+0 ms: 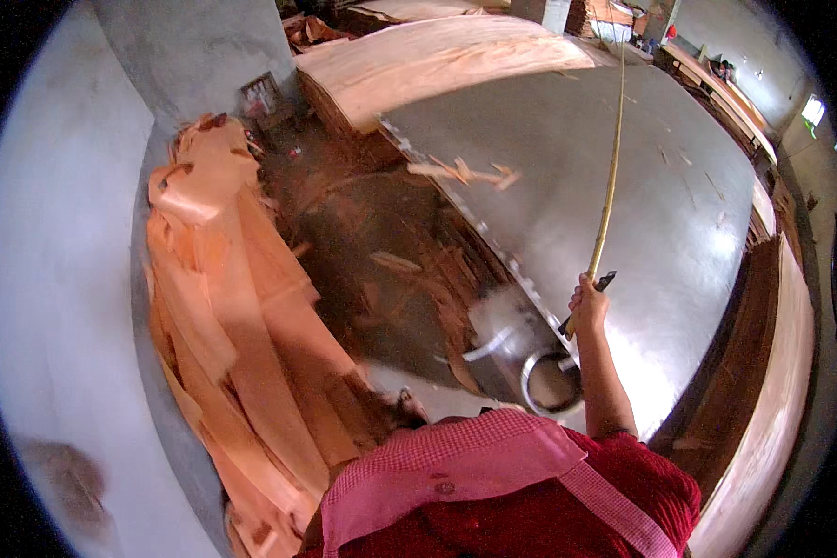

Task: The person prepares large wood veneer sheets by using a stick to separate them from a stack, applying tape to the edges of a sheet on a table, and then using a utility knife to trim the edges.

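My right hand [589, 305] is closed around the lower end of a long, thin, yellowish stick [612, 177]. The stick points away from me over a wide, smooth grey tabletop [679, 214]. A short black tool [606, 281], perhaps a cutter, is gripped in the same fist and juts out on both sides. The hand is above the table's near left edge. Several narrow strips of wood veneer [465, 173] lie on the tabletop near its left edge, apart from my hand. My left hand is not to be seen.
To the left, a heap of orange-brown veneer sheets [242, 298] lies along the wall. A pale veneer stack [437, 60] stands beyond the table, another stack [772, 372] at the right. Scraps [395, 262] litter the dark floor; a round metal ring [527, 381] is below my hand.
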`<state>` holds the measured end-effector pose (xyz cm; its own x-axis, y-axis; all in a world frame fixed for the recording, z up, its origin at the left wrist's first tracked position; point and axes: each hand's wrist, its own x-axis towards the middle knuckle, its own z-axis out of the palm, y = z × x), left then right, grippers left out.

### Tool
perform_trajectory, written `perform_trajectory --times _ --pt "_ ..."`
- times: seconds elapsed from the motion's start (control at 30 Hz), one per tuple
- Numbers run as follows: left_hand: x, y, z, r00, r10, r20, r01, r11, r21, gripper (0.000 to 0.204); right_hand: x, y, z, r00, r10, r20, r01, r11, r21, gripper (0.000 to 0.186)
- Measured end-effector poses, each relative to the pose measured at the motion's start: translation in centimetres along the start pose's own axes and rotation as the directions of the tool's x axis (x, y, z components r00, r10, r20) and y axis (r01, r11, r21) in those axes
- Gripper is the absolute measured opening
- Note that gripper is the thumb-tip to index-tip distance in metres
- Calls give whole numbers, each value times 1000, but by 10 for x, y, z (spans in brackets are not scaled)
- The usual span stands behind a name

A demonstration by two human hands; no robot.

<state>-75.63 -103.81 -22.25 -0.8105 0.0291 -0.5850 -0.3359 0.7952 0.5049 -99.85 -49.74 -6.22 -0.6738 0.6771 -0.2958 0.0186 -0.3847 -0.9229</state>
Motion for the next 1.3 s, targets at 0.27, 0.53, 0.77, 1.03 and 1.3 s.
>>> perform_trajectory --times 0.27,0.53,0.77,1.03,1.3 --pt "251 2 -255 960 209 -186 -162 958 238 21 43 24 220 996 85 -37 -83 995 54 10" --pt "495 -31 -577 877 151 -456 96 875 475 24 159 71 487 990 134 47 -141 972 188 14" --pt "605 -59 -599 914 352 -203 -128 723 679 11 258 109 730 994 102 -44 -94 983 155 19" --pt "853 65 -798 911 379 -165 -244 814 527 12 377 247 946 970 208 -125 -211 977 -17 22" --pt "1109 247 -915 484 868 114 -765 356 536 12 431 317 1050 935 351 -54 -355 916 -186 36"
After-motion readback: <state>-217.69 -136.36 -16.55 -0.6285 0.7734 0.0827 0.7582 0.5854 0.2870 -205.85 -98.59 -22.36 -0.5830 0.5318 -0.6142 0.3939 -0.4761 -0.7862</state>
